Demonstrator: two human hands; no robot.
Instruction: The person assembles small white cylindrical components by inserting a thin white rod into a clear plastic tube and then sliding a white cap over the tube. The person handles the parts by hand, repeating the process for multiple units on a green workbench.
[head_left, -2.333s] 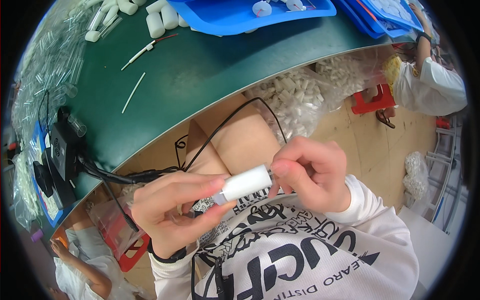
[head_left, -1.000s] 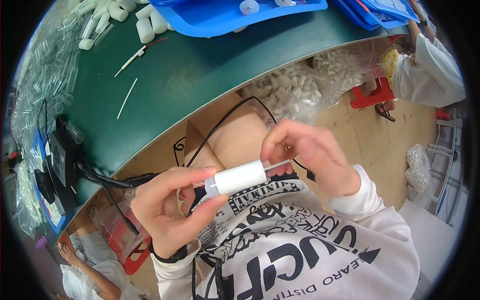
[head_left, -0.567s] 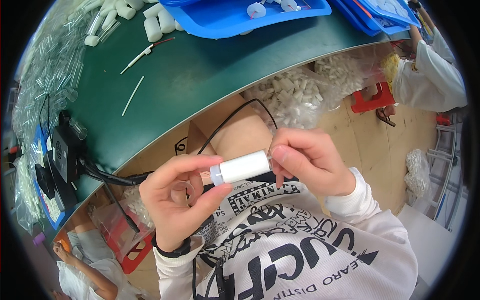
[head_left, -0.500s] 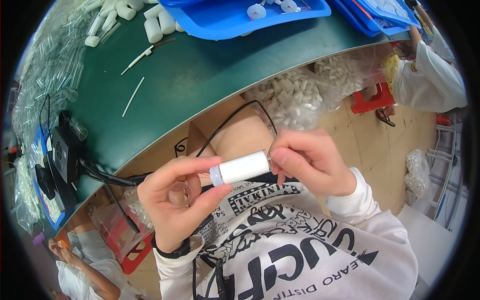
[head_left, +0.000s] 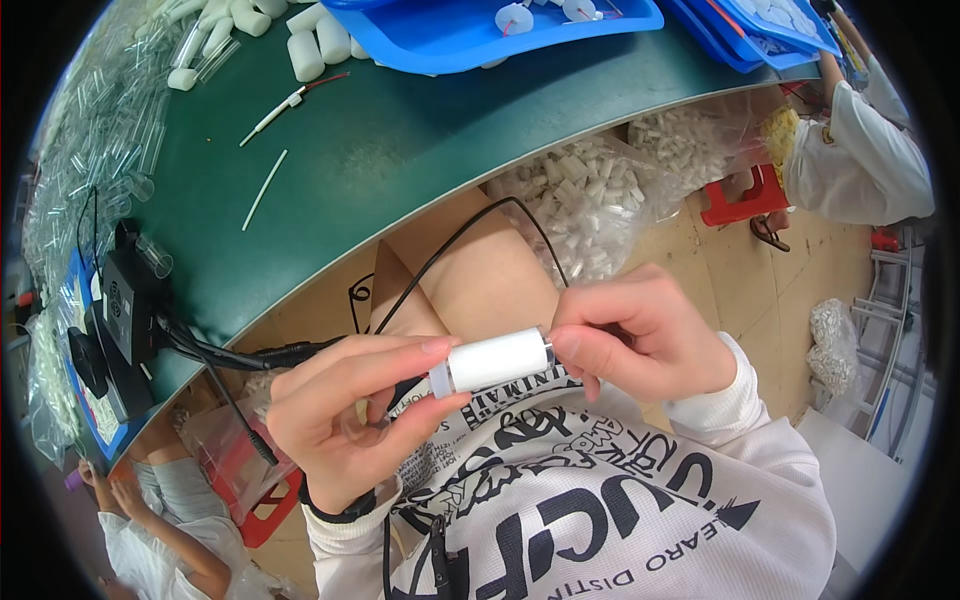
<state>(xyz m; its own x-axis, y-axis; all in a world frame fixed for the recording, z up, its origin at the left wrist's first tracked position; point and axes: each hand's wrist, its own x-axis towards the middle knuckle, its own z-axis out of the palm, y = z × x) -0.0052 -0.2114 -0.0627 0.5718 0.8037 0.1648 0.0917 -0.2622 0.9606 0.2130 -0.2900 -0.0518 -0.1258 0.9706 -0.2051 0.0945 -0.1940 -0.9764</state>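
Note:
A white cylinder (head_left: pixel 498 361) lies almost level between my two hands, in front of my shirt. My left hand (head_left: pixel 345 405) grips its frosted cap (head_left: pixel 440 379) between thumb and forefinger. A small clear plastic piece (head_left: pixel 362 428) is tucked in the left palm, partly covered by the fingers. At the cylinder's other end, a clear rim shows beyond the white. There my right hand (head_left: pixel 645 335) has thumb and fingers closed together; whatever fine part they pinch is hidden.
On the green table (head_left: pixel 350 170) lie a thin white stick (head_left: pixel 264 190) and a white rod with red wire (head_left: pixel 270 115). White foam-like cylinders (head_left: pixel 305 55), clear tubes (head_left: pixel 100 130) and a blue tray (head_left: pixel 450 55) stand beyond. Black cables run beside my left hand.
Both hands and the white cylinder have moved slightly lower and to the right. The clear piece in the left palm is more covered by the fingers.

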